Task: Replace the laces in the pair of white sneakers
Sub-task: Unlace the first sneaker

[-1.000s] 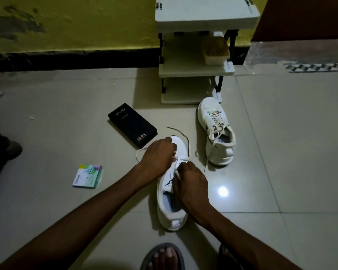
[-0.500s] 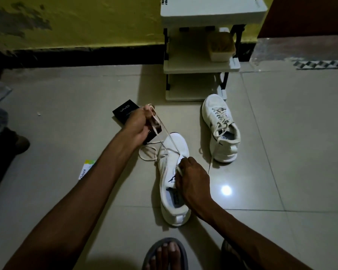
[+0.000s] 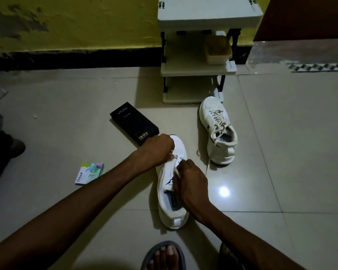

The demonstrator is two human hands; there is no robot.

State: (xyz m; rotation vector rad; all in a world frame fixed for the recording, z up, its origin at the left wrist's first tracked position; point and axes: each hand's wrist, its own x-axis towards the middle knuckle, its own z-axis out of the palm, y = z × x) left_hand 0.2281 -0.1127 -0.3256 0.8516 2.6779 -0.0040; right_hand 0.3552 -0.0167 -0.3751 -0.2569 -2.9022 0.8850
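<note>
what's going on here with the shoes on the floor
A person is lacing a white sneaker that lies on the tiled floor in front of them. The left hand and the right hand both pinch the lace over its eyelets. The second sneaker stands apart to the right, laced but untied, near a small shelf rack. A black box lies beside the left hand.

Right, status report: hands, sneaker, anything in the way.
Left hand and right hand both pinch the lace at the near sneaker eyelets. Far sneaker laced, untouched. Black box close by left hand, not blocking.
</note>
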